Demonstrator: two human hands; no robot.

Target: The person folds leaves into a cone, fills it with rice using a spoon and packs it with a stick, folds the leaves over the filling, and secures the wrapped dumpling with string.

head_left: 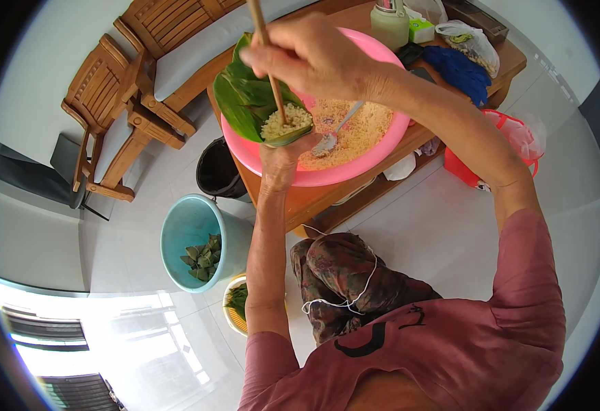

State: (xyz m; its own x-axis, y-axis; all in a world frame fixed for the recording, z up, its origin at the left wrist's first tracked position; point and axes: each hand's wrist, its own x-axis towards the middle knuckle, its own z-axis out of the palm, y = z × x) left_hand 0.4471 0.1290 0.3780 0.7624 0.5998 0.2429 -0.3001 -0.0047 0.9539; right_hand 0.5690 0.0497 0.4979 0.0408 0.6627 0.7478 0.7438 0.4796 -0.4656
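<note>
My left hand (283, 161) is wrapped round the base of a folded green leaf (238, 103), held at the left rim of the pink basin (397, 140). Pale grains (276, 126) fill the leaf's opening. A wooden chopstick (271, 75) stands in those grains, its upper part pinched in my right hand (313, 58) above the leaf. Loose grains (365, 137) cover much of the basin's floor, and a metal spoon (346, 118) rests on them, just right of my left hand.
The wooden table (293, 205) carries the basin, a jar (389, 27) and a blue cloth (458, 68). On the floor stand a teal bucket (170, 236) with leaf-wrapped parcels (202, 258), a dark bin (218, 171), a yellow basket (235, 320) with leaves, and a red bag (461, 164).
</note>
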